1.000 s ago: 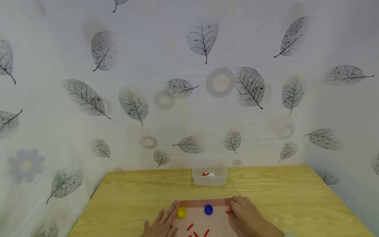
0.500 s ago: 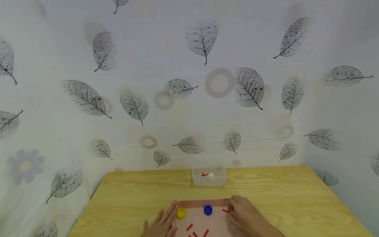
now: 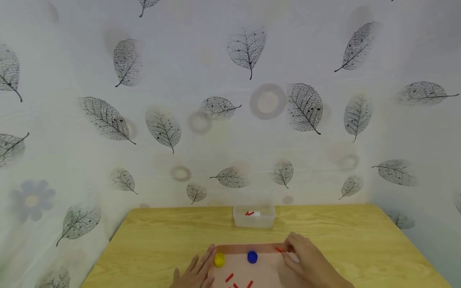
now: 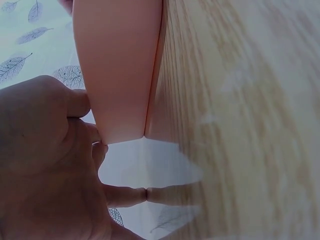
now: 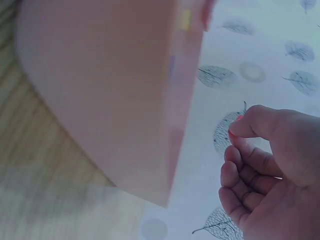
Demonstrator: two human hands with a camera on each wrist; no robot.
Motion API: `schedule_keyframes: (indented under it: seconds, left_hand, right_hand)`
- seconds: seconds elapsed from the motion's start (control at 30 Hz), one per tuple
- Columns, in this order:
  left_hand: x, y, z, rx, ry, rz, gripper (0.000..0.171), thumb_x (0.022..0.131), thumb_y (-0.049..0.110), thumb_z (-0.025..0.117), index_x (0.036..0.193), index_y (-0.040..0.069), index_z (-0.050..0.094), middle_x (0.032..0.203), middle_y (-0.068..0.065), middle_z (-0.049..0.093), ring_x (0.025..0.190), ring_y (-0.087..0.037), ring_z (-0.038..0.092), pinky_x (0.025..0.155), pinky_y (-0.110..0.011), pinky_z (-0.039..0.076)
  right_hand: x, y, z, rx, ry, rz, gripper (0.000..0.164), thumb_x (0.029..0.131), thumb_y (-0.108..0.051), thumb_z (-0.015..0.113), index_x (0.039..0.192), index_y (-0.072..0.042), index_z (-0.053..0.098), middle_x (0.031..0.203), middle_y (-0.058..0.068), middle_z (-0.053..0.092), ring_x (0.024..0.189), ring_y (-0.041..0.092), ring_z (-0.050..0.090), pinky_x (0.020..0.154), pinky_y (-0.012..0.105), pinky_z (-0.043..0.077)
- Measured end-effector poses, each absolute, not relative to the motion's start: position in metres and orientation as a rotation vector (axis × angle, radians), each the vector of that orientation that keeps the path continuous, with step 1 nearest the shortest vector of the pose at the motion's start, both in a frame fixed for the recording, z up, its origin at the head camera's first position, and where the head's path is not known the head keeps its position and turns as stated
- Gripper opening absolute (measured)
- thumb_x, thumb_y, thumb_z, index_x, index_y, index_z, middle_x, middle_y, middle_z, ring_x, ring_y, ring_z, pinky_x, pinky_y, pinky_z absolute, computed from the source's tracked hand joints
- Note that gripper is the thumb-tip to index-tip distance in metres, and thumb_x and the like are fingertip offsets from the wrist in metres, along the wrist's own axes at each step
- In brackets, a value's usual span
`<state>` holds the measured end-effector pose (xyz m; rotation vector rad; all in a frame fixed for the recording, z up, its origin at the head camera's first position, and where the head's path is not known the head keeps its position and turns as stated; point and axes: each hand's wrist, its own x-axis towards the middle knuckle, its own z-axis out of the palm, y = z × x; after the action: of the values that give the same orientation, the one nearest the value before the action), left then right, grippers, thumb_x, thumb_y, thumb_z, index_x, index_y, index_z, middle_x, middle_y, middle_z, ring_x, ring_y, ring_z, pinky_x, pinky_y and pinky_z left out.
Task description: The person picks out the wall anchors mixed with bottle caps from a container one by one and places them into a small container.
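My right hand (image 3: 306, 262) pinches a short red stick (image 3: 279, 249) between thumb and index finger above the far right corner of a shallow pink tray (image 3: 237, 249). In the right wrist view only a bit of that stick (image 5: 240, 117) shows at the fingertips, and the other fingers curl in. Spread fairly straight, the fingers of my left hand (image 3: 196, 272) rest against the tray's left side. In the left wrist view its fingertips touch the tray's wall (image 4: 120, 75). Inside the tray lie several red sticks (image 3: 229, 277), a round yellow cap (image 3: 219, 260) and a round blue cap (image 3: 252, 257).
A clear plastic box (image 3: 253, 222) stands behind the tray near the wall, with red sticks (image 3: 250, 213) and a small white piece in it. The wooden table (image 3: 173, 228) reaches back to leaf-patterned wall covering (image 3: 216, 140). The tray's near part runs below the head view.
My right hand has risen from the tray floor and opened out slightly, lifting the pinched red stick toward the far right corner. The left hand stays in place.
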<state>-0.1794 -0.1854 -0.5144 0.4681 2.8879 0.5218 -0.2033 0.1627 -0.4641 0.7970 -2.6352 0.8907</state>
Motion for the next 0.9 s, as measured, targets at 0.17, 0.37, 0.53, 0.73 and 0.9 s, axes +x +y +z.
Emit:
schedule_keyframes:
  seconds: [0.17,0.37,0.53,0.73,0.9]
  left_hand:
    - [-0.172,-0.186,-0.511,0.409,2.857,0.501,0.066,0.092,0.070,0.021,0.151,0.043,0.011,0.157,0.017,0.011,0.134,-0.042,0.030,0.082,-0.085,0.011]
    - [-0.168,-0.185,-0.507,0.369,2.785,0.525,0.069,0.088,0.075,0.018,0.150,0.045,0.010,0.157,0.015,0.012,0.137,-0.041,0.024,0.084,-0.084,0.006]
    - [-0.176,-0.187,-0.509,0.461,2.835,0.551,0.061,0.095,0.066,0.019,0.151,0.043,0.009,0.157,0.018,0.008,0.133,-0.043,0.031,0.079,-0.086,0.012]
    - [-0.180,-0.186,-0.514,0.491,2.876,0.504,0.061,0.096,0.064,0.018,0.152,0.041,0.009,0.156,0.023,0.004,0.131,-0.043,0.036,0.075,-0.087,0.016]
    - [-0.179,-0.184,-0.514,0.451,2.891,0.491,0.062,0.094,0.068,0.018,0.151,0.044,0.009,0.155,0.025,0.005,0.130,-0.042,0.037,0.077,-0.086,0.015]
  right_hand:
    - [-0.206,0.162,-0.454,0.775,-2.587,0.954,0.024,0.080,-0.003,0.070,0.082,-0.023,0.058,0.079,-0.017,0.053,0.067,0.002,0.048,0.055,0.019,0.044]
    - [-0.206,0.164,-0.444,0.678,-2.613,1.019,0.024,0.081,-0.002,0.069,0.083,-0.023,0.057,0.077,-0.015,0.052,0.068,0.000,0.049,0.056,0.021,0.046]
    - [-0.214,0.161,-0.439,0.697,-2.536,0.968,0.022,0.082,-0.004,0.070,0.083,-0.022,0.058,0.078,-0.016,0.052,0.071,0.000,0.053,0.061,0.021,0.049]
    - [-0.223,0.158,-0.431,0.741,-2.481,0.887,0.023,0.080,-0.003,0.071,0.084,-0.021,0.058,0.079,-0.016,0.051,0.073,0.005,0.054,0.064,0.022,0.049]
    - [-0.230,0.156,-0.424,0.746,-2.465,0.886,0.021,0.080,-0.003,0.071,0.084,-0.021,0.059,0.080,-0.015,0.053,0.074,0.006,0.055,0.065,0.023,0.050]
